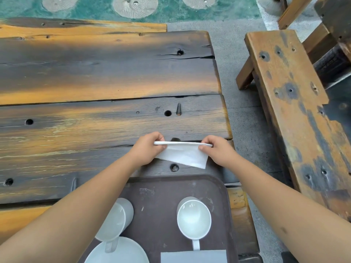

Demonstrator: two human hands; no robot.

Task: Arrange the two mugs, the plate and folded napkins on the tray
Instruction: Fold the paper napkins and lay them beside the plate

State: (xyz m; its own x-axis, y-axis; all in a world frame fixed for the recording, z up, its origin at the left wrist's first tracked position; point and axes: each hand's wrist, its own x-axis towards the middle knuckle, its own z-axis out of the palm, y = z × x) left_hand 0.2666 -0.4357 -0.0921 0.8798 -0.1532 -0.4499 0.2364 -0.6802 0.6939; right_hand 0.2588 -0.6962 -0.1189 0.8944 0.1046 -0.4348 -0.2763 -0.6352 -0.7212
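A white napkin (185, 154) lies on the wooden table just beyond the tray, half folded, its upper edge lifted. My left hand (147, 149) pinches its left end and my right hand (216, 150) pinches its right end. The dark brown tray (161, 188) sits at the near edge. On it stand two white mugs, one at the left (117, 219) partly behind my left forearm, one at the right (194, 218). A white plate (121, 251) lies at the tray's near left. A folded napkin (193, 256) lies at the tray's near right.
The table (95, 76) is made of dark, worn planks with holes and gaps. Its right edge runs close to my right hand. A wooden bench (290, 95) stands to the right across a strip of grey pavement (241, 63).
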